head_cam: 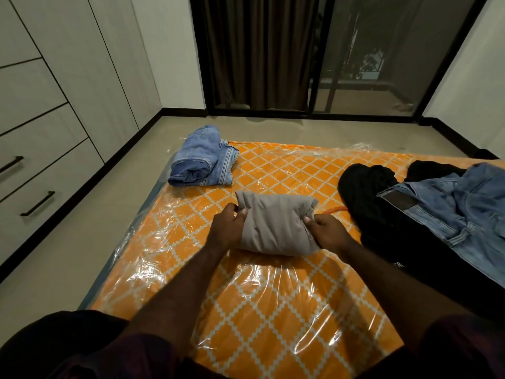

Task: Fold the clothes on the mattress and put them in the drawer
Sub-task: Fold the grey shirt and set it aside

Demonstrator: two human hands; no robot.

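Observation:
A grey garment (pixel 276 222) lies rolled into a compact bundle in the middle of the orange patterned mattress (pixel 273 302), which is wrapped in clear plastic. My left hand (pixel 226 227) grips the bundle's left end and my right hand (pixel 329 231) grips its right end. A rolled pair of blue jeans (pixel 200 160) sits at the mattress's far left corner. To the right lies an unfolded heap: a black garment (pixel 366 203) with light blue jeans (pixel 453 212) on top.
White wardrobe drawers with black handles (pixel 38 203) stand along the left wall, all closed. Bare floor (pixel 82 236) runs between them and the mattress. A dark curtain and a sliding glass door (pixel 355 64) are at the far end.

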